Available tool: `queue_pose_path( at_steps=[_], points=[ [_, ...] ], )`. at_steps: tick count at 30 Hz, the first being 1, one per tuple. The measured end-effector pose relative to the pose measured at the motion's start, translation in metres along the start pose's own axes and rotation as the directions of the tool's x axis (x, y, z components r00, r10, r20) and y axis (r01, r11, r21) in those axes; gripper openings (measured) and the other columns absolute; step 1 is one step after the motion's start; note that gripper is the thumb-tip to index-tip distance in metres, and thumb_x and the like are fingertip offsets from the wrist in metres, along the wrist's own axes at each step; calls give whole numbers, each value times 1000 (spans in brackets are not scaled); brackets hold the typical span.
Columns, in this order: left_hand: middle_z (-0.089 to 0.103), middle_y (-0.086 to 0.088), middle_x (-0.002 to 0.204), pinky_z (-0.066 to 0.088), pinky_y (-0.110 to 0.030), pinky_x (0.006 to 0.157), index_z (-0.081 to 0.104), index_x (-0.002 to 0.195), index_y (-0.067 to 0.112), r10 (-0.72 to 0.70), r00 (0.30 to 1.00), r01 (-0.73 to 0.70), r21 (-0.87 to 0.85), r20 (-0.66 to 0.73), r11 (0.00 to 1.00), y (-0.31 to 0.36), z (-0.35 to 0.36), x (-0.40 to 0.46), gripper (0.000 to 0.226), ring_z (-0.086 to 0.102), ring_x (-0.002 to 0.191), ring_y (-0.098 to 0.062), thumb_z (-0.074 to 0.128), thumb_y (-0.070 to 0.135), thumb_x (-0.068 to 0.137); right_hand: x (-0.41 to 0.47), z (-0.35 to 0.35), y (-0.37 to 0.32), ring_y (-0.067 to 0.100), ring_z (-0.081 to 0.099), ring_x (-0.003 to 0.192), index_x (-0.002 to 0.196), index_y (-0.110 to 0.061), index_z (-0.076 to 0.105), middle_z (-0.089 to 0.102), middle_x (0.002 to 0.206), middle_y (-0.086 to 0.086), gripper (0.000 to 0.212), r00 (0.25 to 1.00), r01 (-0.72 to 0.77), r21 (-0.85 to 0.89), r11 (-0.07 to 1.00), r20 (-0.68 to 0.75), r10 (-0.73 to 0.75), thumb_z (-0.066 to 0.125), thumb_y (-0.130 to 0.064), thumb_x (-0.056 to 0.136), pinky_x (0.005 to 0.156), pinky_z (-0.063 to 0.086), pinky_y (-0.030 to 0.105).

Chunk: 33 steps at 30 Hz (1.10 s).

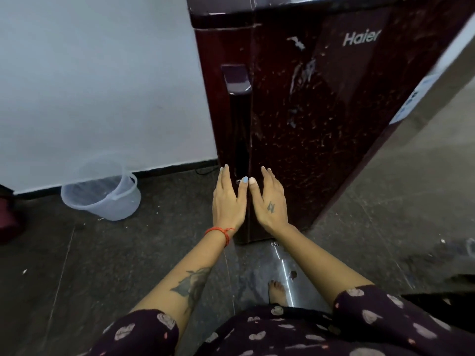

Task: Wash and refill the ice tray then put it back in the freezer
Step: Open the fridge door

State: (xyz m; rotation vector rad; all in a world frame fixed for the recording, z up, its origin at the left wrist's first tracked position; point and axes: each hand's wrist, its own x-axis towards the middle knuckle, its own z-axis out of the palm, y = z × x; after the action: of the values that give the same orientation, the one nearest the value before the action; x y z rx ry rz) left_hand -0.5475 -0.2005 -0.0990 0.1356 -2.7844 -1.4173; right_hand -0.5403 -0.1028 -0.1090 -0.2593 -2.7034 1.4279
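A dark maroon fridge [321,111] stands in front of me with its door closed and a recessed handle [237,104] along its left edge. My left hand [228,199] and my right hand [270,201] are held out side by side in front of the door's lower part. Both have straight fingers and hold nothing. Their thumbs nearly touch. No ice tray is in view.
A clear plastic bucket [102,194] sits on the dark stone floor [90,265] to the left, against a white wall [90,86]. A wet shiny patch [285,273] lies on the floor by my bare foot [276,291]. A dark red object [7,217] shows at the far left edge.
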Motion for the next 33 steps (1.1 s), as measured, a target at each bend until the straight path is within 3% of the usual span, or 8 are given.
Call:
queue_pose_path(
  at_steps=[5, 12, 14, 16, 20, 25, 29, 33],
  points=[
    [48, -4, 140, 39, -41, 107, 37, 143, 16, 39, 978, -61, -99, -203, 993, 24, -1, 30, 50, 47, 127, -19, 42, 37, 99, 36, -7, -27, 17, 35, 135, 142, -12, 37, 43, 144, 5, 58, 978, 157, 125, 980, -156, -136, 41, -45, 95, 106, 25, 21],
    [62, 7, 107, 47, -13, 82, 57, 126, 11, 121, 943, -189, -198, -309, 962, 47, -8, 48, 32, 58, 94, -3, 42, 25, 100, 63, -7, -53, 12, 60, 104, 127, -12, 52, 64, 114, 3, 38, 934, 340, 222, 914, -193, -301, 38, -34, 99, 90, 51, 36],
    [63, 7, 102, 49, -19, 83, 60, 122, 11, 78, 956, -145, -224, -283, 964, 44, -10, 48, 31, 60, 93, -8, 44, 26, 100, 62, -7, -51, 17, 64, 98, 127, -12, 52, 68, 108, 5, 35, 942, 323, 237, 916, -172, -288, 40, -30, 100, 86, 53, 38],
    [66, 0, 105, 49, -26, 85, 60, 122, 10, 55, 966, -117, -240, -253, 964, 42, -11, 48, 33, 63, 98, -16, 45, 29, 99, 62, -10, -49, 20, 65, 94, 125, -11, 54, 69, 102, 8, 37, 951, 297, 238, 925, -163, -263, 41, -33, 98, 84, 53, 39],
    [66, -4, 116, 42, -17, 87, 56, 129, 10, 16, 978, -70, -257, -207, 964, 47, -15, 45, 39, 59, 107, -12, 45, 31, 99, 61, -17, -53, 19, 64, 87, 128, -8, 53, 67, 93, 5, 39, 968, 243, 209, 947, -116, -223, 43, -33, 99, 83, 53, 38],
    [58, -8, 133, 34, -15, 93, 51, 135, 9, -1, 989, -35, -246, -145, 969, 50, -22, 44, 44, 51, 125, -19, 44, 33, 99, 55, -22, -60, 26, 63, 103, 133, -8, 50, 68, 107, 14, 41, 976, 208, 196, 958, -105, -190, 42, -32, 100, 91, 50, 36],
    [55, -8, 137, 33, -20, 102, 51, 136, 10, -4, 997, -14, -224, -77, 974, 48, -27, 46, 46, 49, 128, -22, 44, 37, 99, 51, -28, -66, 27, 60, 110, 136, -9, 47, 66, 115, 16, 44, 985, 165, 177, 970, -67, -156, 41, -33, 100, 91, 46, 30],
    [59, -9, 133, 44, -42, 103, 56, 132, 11, -3, 998, -13, -247, -65, 969, 46, -32, 47, 46, 57, 119, -27, 48, 40, 97, 49, -33, -70, 27, 54, 119, 138, -10, 44, 60, 127, 16, 46, 994, 109, 152, 982, -25, -106, 40, -35, 100, 91, 40, 23]
  ],
)
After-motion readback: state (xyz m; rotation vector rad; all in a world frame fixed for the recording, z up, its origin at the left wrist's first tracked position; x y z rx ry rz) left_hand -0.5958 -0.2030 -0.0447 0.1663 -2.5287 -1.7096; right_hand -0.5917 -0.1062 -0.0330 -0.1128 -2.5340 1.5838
